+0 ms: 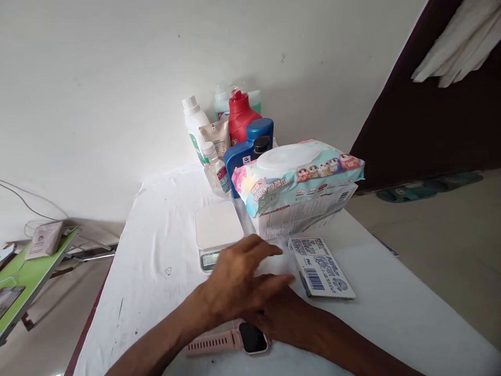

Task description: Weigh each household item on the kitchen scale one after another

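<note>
My left hand (240,279) crosses over my right hand, its fingers spread apart and slightly blurred, with nothing seen in them. Beneath it, my right hand (284,316) curls at the edge of a smartwatch (253,338) with a dark square screen; most of its fingertips are hidden. The watch's pink strap (213,343) stretches to the left, low over the white cloth. Just beyond my left hand is a white digital scale (219,224), its display partly covered. A flat box with barcode print (321,267) lies right of my hands.
Wet wipes (299,175) rest on a white box (309,211). Behind stand a clear bottle (216,172), blue bottle (238,154), red bottle (240,117), white bottle (195,122) and beige tube (216,137) by the wall. A green table (43,271) is at left; slippers (407,194) lie on the floor.
</note>
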